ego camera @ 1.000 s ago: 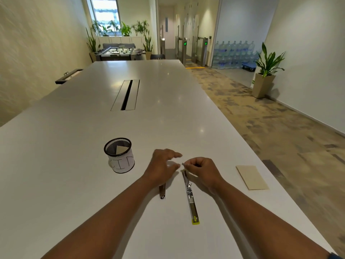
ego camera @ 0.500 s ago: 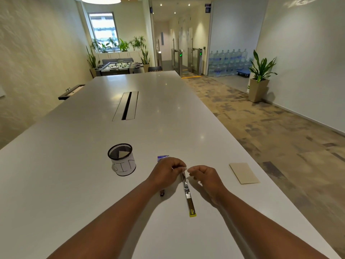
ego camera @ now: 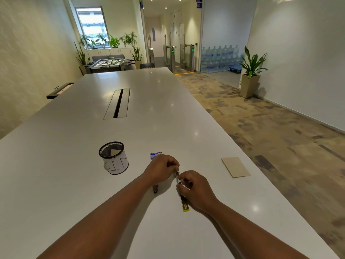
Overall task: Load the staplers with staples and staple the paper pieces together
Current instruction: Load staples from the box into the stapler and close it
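Note:
A stapler (ego camera: 183, 202) lies opened out flat on the white table (ego camera: 74, 184), its yellow end nearest me. My left hand (ego camera: 161, 168) is closed around its far end. The fingers of my right hand (ego camera: 194, 189) pinch the shiny metal rail at the stapler's middle; I cannot tell whether staples are between them. The dark end of a second stapler (ego camera: 155, 189) pokes out under my left wrist. A small blue staple box (ego camera: 155, 155) lies just beyond my left hand. A tan stack of paper pieces (ego camera: 235, 166) lies to the right.
A black mesh cup (ego camera: 113, 157) with a white label and a paper scrap inside stands left of my hands. A cable slot (ego camera: 117, 103) sits mid-table. The table's right edge runs close past the paper stack, with carpet floor beyond.
My right hand has slid from the stapler's far tip toward me to its middle. My left hand has closed onto the far end. The view has tilted, uncovering the staple box.

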Motion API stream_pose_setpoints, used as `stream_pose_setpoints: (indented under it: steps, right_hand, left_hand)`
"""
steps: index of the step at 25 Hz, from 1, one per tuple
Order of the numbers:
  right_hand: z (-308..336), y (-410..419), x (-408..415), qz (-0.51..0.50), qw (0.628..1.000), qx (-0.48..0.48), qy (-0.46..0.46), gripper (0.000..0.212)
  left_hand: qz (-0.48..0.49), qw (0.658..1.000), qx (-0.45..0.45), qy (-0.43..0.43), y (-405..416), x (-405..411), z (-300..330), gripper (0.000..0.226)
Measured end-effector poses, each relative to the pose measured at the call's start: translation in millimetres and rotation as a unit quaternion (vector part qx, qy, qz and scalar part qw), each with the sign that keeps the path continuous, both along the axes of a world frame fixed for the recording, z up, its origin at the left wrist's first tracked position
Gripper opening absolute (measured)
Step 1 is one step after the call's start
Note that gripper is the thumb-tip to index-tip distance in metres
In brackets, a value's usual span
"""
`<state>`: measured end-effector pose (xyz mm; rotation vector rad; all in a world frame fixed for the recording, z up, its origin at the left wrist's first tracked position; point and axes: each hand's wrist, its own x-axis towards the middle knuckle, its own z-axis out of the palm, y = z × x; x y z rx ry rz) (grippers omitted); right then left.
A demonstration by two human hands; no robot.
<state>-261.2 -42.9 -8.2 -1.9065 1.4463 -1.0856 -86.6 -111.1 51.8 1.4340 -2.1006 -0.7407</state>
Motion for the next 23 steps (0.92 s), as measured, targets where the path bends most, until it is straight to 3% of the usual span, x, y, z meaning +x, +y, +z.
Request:
stream_pose_setpoints:
  steps: [6, 23]
  right_hand:
    - [-0.1, -2.4, 0.8, -0.003, 0.999, -0.012, 0.045, 0.006]
    - [-4.1, -6.2, 2.3, -0.011, 0.999, -0.014, 0.038, 0.004]
  left_hand:
    - [-0.007, 0.998, 0.016, -0.061, -5.6, -3.2, -7.5, 0.017]
    - [-0.010, 0.998, 0.033, -0.058, -1.7, -5.4, -5.4, 0.009]
